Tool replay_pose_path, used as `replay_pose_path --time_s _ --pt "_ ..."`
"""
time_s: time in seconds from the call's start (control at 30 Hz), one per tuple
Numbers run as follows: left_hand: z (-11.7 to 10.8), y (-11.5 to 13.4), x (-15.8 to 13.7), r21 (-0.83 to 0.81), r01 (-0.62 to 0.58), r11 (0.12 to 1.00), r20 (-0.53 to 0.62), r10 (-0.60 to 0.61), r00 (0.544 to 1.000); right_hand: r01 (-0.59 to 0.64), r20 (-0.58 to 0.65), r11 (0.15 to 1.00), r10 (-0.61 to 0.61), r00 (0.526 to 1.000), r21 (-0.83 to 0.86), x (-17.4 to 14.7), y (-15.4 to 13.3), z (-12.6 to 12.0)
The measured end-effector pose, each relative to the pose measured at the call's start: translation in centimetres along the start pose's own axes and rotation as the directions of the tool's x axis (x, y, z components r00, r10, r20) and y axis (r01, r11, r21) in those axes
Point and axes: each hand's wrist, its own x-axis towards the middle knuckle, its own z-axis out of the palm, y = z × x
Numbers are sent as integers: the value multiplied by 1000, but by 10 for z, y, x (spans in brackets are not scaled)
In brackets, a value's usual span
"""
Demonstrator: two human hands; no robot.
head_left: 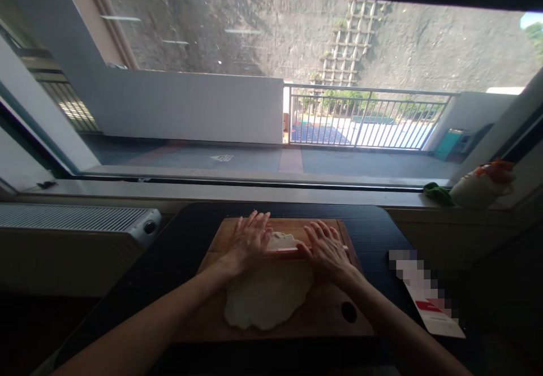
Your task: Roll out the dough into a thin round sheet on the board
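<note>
A flat, uneven sheet of dough [267,299] lies on a wooden cutting board [335,328]. Across its far part rests a rolling pin [286,253], reddish in the middle with a pale right end. My left hand [250,240] lies over the pin's left end, fingers stretched forward and slightly apart. Over the right end is my right hand [326,249], its fingers also extended and spread, palm down. Neither hand wraps round the pin. Both palms hide the pin's ends, and a bit of dough shows beyond it between the hands.
The board stands on a dark table [169,274] below a window. To the right lies a partly blurred white and red packet [432,308]. A white pot [477,186] sits on the sill [254,193]. A radiator [85,220] is at the left.
</note>
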Motion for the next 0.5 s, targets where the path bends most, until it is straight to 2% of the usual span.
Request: replay_pose_path --time_s 0.07,0.13,0.3,0.37,0.5 --pt "1 -3 18 5 88 996 8 -88 996 -62 40 998 61 997 7 18 -1 -1" --pt "0 -2 22 -11 112 994 22 -112 993 -82 62 997 81 995 12 24 -2 -1" --pt "-9 9 -20 -50 -62 997 49 65 997 53 -33 999 -53 998 -2 -21 -7 2" --pt "-9 12 -27 -38 -74 997 38 75 996 74 -49 997 -74 996 -3 -29 -8 1" --pt "0 7 1 -23 90 996 46 -89 995 -50 7 999 49 999 18 10 -7 0"
